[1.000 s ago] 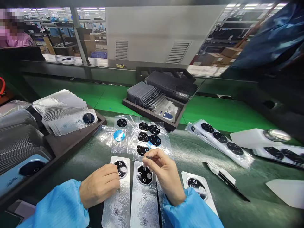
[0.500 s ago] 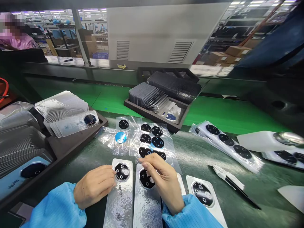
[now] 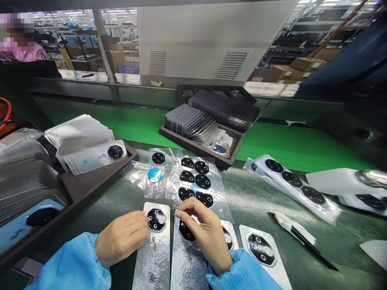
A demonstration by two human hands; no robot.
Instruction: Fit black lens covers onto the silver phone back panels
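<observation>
Sleeves light blue, plain. Back covers silver, with a crinkled, rippled sheen; each camera island glossy black, dotted with small pale lens circles. Counter dark mottled green; belt beyond it bright flat green. Clear film carries black octagons and one bright blue disc. Trays dark brown; one pale blue cover in the left tray.

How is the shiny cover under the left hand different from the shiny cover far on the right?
The left cover is touched by the left hand at its black camera piece; the far-right cover has no hand on it. The left cover points nearly straight ahead; the far-right cover slants. Both are silvery, lie flat on the table and carry a black eight-sided camera piece.
</observation>
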